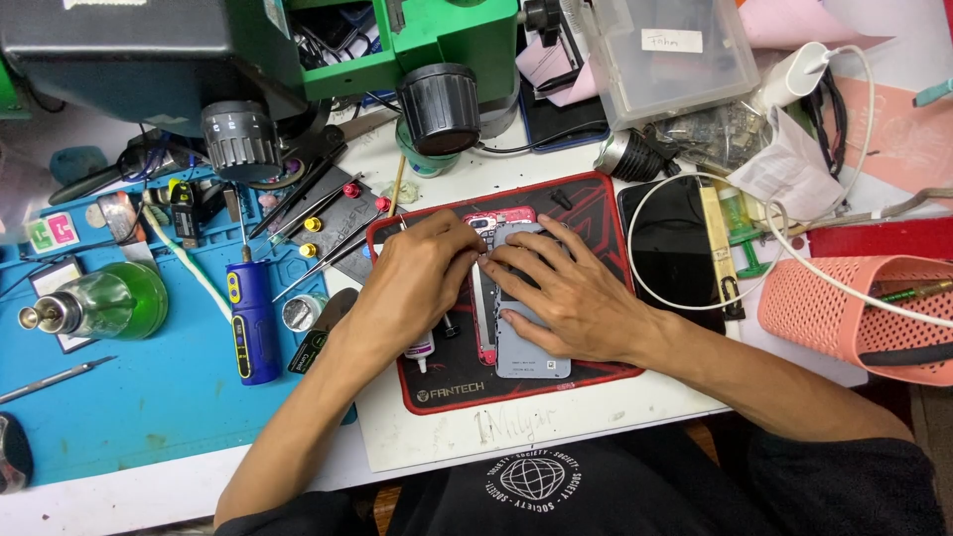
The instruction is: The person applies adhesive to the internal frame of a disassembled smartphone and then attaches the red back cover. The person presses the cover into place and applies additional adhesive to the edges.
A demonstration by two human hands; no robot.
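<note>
An opened smartphone with a red frame [508, 216] lies on a black and red mat [596, 213] in the middle of the bench. A grey back cover [531, 349] rests over it. My right hand [571, 293] lies flat on the grey cover, fingers pointing left toward the phone's top edge. My left hand [417, 283] rests beside it, its fingertips meeting the right hand's at the phone's upper left corner. What the fingertips pinch is hidden. A small white glue bottle [420, 349] lies under my left wrist.
A blue electric screwdriver [252, 323] and tweezers [318, 260] lie on the blue mat [129, 407] at left, with a green glass bottle [99, 306]. A microscope [397, 60] stands above. A black phone [677, 248], a white cable [784, 243] and a pink basket [864, 313] sit at right.
</note>
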